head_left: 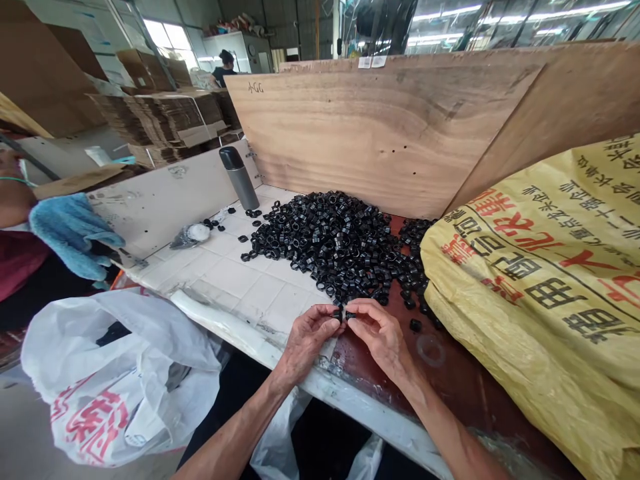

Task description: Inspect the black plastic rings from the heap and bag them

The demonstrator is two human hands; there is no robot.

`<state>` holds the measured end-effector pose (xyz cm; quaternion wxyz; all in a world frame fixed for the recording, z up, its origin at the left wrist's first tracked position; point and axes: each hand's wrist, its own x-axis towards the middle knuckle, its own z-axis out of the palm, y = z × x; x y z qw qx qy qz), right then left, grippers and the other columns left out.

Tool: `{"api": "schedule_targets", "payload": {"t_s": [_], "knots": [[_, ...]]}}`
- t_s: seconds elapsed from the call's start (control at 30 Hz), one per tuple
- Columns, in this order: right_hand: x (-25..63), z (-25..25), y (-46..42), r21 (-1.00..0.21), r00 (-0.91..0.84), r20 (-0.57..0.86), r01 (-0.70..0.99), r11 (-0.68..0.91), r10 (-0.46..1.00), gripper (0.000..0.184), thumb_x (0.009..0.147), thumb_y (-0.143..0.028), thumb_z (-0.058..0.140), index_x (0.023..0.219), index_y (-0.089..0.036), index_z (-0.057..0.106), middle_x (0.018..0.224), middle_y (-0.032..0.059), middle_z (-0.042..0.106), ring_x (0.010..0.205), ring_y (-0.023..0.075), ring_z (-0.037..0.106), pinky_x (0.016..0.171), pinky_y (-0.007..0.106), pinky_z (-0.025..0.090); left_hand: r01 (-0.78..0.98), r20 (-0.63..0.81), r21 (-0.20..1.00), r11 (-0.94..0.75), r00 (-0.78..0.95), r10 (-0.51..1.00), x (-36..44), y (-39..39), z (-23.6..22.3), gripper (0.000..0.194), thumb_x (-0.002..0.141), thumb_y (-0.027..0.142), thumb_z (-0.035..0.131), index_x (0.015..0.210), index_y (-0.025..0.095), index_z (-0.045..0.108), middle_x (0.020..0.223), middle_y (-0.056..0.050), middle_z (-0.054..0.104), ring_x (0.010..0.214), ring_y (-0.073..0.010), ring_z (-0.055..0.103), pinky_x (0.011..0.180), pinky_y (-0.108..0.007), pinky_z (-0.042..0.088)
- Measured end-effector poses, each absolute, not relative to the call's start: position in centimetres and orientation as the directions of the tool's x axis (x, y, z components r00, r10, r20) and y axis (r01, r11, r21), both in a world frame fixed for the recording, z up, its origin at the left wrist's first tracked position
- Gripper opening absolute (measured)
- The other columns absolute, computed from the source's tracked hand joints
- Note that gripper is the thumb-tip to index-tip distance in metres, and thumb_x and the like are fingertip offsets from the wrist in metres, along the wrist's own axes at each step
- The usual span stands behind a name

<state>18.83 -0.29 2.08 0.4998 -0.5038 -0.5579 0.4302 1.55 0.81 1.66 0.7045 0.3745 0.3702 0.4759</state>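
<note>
Head view: my two hands meet over the near side of the desk (240, 283), just in front of a heap of small black rings (327, 233). My left grip (309, 333) is drawn to a pinch, thumb against fingertips, with a small black piece (337, 314) held between them. My right grip (381, 328) is pinched in the same manner, its thumb and forefinger closed about a second black piece (351, 315); the two pieces face each other across a narrow gap, and their finer form is partly hidden by my fingers. The heap spreads over the middle of the desk, partly on pale tiles and partly on a dark red sheet (400, 360), with one loose ring (415, 325) lying on the red to the right of my right grip. Beyond the heap stands a wooden board (370, 133). At the far left corner a grey bottle (241, 183) with a black cap stands upright, and nearer to me lies a small clear bag (189, 235) with something white at it. A yellow sack (540, 280) with red and black lettering fills the right side. To the left, below the desk's edge, is a white plastic bag (120, 380) printed in red; above it, a fuzzy blue cloth (73, 233) hangs beside another person's arm (15, 200). Behind are stacked cardboard sheets (160, 120).
</note>
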Motion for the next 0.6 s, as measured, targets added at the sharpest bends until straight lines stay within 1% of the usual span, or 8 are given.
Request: {"api": "schedule_targets", "payload": {"t_s": [0.03,0.1,0.17,0.27,0.37,0.5,0.6], "knots": [[18.8,2.0,-0.3,-0.976,0.011,0.158,0.152,0.155,0.987,0.017,0.085,-0.028,0.066,0.099,-0.022,0.073,0.111,0.0063,0.069,0.103,0.0209,0.066,0.088,0.030,0.055,-0.403,-0.170,0.872,0.277,0.281,0.945,1.5,0.8,1.7,0.033,0.075,0.028,0.083,0.101,0.016,0.068,0.089,-0.003,0.073,0.081,-0.0146,0.069,0.084,-0.027,0.053],[18.6,2.0,-0.5,-0.965,0.020,0.182,0.195,0.174,0.983,0.019,0.085,-0.026,0.067,0.103,-0.023,0.072,0.104,0.0048,0.070,0.092,0.0190,0.068,0.081,0.029,0.056,-0.403,-0.164,0.872,0.279,0.297,0.941,1.6,0.7,1.7,0.032,0.074,0.027,0.083,0.101,0.016,0.069,0.089,-0.003,0.075,0.083,-0.0152,0.069,0.086,-0.027,0.053],[18.5,1.9,-0.6,-0.944,0.017,0.215,0.260,0.203,0.977,0.017,0.085,-0.025,0.068,0.102,-0.023,0.071,0.096,0.0034,0.072,0.083,0.0180,0.068,0.076,0.029,0.056,-0.394,-0.151,0.880,0.265,0.299,0.942,1.6,0.7,1.6,0.031,0.074,0.026,0.083,0.100,0.017,0.070,0.092,-0.004,0.075,0.086,-0.0157,0.069,0.087,-0.027,0.053],[18.6,2.0,-0.6,-0.883,-0.023,0.321,0.354,0.308,0.947,0.010,0.087,-0.023,0.067,0.095,-0.022,0.073,0.092,0.0036,0.072,0.085,0.0189,0.068,0.078,0.029,0.055,-0.366,-0.135,0.900,0.235,0.280,0.950,1.6,0.6,1.5,0.030,0.074,0.026,0.083,0.100,0.017,0.071,0.095,-0.004,0.075,0.088,-0.0156,0.068,0.085,-0.026,0.052],[18.7,1.9,-0.5,-0.840,-0.059,0.380,0.397,0.371,0.923,0.010,0.090,-0.025,0.066,0.097,-0.022,0.072,0.091,0.0042,0.072,0.086,0.0187,0.069,0.078,0.028,0.054,-0.332,-0.117,0.922,0.202,0.259,0.959,1.6,0.4,1.5,0.030,0.074,0.026,0.083,0.101,0.018,0.072,0.096,-0.004,0.074,0.088,-0.0153,0.067,0.084,-0.025,0.052],[18.7,1.5,-0.5,-0.787,-0.092,0.398,0.477,0.391,0.913,0.012,0.095,-0.029,0.061,0.096,-0.021,0.070,0.086,0.0048,0.071,0.080,0.0183,0.067,0.073,0.027,0.051,-0.299,-0.105,0.937,0.182,0.255,0.961,1.5,0.2,1.8,0.029,0.076,0.029,0.081,0.101,0.018,0.072,0.096,-0.004,0.073,0.087,-0.0159,0.067,0.082,-0.025,0.052],[18.6,1.0,-0.9,-0.727,-0.122,0.404,0.559,0.399,0.906,0.024,0.100,-0.031,0.051,0.084,-0.022,0.067,0.074,0.0041,0.067,0.068,0.0176,0.064,0.067,0.026,0.049,-0.274,-0.111,0.945,0.180,0.251,0.962,1.6,0.0,1.8,0.030,0.077,0.033,0.081,0.101,0.018,0.072,0.090,-0.004,0.074,0.082,-0.0164,0.067,0.078,-0.026,0.052]]}}
